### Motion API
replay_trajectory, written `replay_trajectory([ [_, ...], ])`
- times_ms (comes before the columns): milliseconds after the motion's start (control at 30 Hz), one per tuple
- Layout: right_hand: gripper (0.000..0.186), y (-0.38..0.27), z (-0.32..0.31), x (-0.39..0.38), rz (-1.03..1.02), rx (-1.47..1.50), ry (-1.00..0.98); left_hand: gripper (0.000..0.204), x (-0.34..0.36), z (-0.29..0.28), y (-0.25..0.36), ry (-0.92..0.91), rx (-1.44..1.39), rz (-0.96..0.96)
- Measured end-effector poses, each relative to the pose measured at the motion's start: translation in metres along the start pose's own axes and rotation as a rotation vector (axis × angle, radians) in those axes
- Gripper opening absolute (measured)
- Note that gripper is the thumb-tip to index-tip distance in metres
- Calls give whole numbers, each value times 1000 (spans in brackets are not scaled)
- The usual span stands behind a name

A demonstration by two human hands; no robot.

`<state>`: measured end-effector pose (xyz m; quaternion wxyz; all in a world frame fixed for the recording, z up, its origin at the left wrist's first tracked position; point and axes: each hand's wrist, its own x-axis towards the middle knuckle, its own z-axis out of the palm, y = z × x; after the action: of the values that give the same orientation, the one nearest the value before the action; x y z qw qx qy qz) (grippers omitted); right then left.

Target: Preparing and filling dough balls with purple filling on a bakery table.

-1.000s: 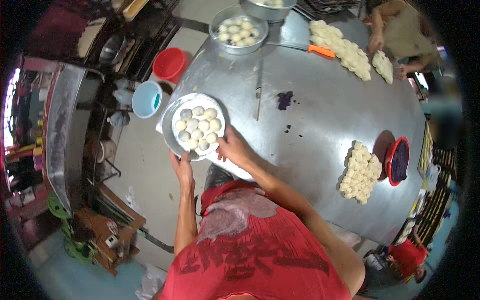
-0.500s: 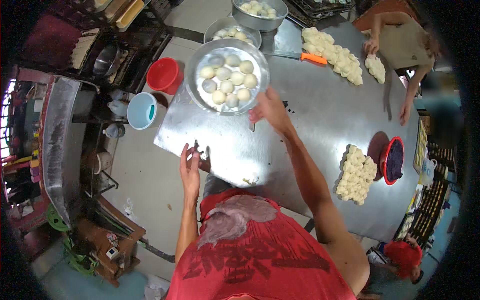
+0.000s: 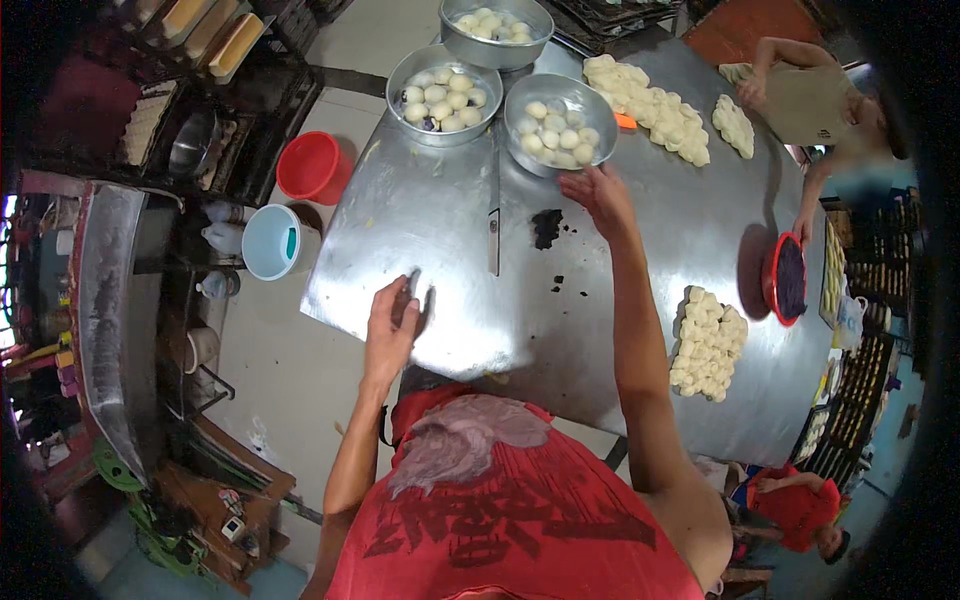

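Observation:
My right hand (image 3: 603,203) is at the near rim of a round metal pan (image 3: 563,172) of pale dough balls (image 3: 553,133). Its fingers are stretched out, seemingly touching the pan's side without wrapping round it. My left hand (image 3: 392,328) is above the table's near-left part, empty, its fingers loosely bent and apart. Left of this pan stands a second pan (image 3: 438,137) of dough balls, some showing dark filling. A third pan (image 3: 497,52) of balls is behind them. Dark crumbs (image 3: 546,228) lie on the metal table, beside a flat metal strip (image 3: 494,243).
Lumpy dough (image 3: 655,108) and an orange handle (image 3: 625,121) lie beyond the pan. A dough slab (image 3: 709,345) sits at right. A co-worker's hand (image 3: 803,228) is at a red bowl (image 3: 779,318) of purple mass. Red (image 3: 312,168) and pale-blue buckets (image 3: 270,243) stand left.
The pan by my right hand has moved right and now rests on the table, uncovering the second pan and showing the crumbs. The red bowl has shifted away with the co-worker's hand at it.

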<state>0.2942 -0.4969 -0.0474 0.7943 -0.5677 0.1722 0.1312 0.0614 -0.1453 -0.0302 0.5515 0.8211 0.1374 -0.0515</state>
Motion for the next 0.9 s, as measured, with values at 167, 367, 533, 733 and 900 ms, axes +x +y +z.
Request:
replay_trajectory([
  [167, 51, 42, 40, -48, -188, -314, -140, 42, -9, 46, 13, -27, -123, -40],
  [367, 55, 122, 113, -212, -718, -766, -414, 66, -37, 107, 14, -380, -1529, -454],
  [533, 47, 125, 10, -189, -765, -1046, -76, 70, -64, 101, 75, -465, -1344, -422],
  [733, 31, 64, -132, -172, -426, -933, 220, 43, -73, 110, 67, -331, -905, -391],
  [900, 38, 10, -223, -188, -165, -1034, 398, 44, -105, 142, 64, -368, -788, -491],
])
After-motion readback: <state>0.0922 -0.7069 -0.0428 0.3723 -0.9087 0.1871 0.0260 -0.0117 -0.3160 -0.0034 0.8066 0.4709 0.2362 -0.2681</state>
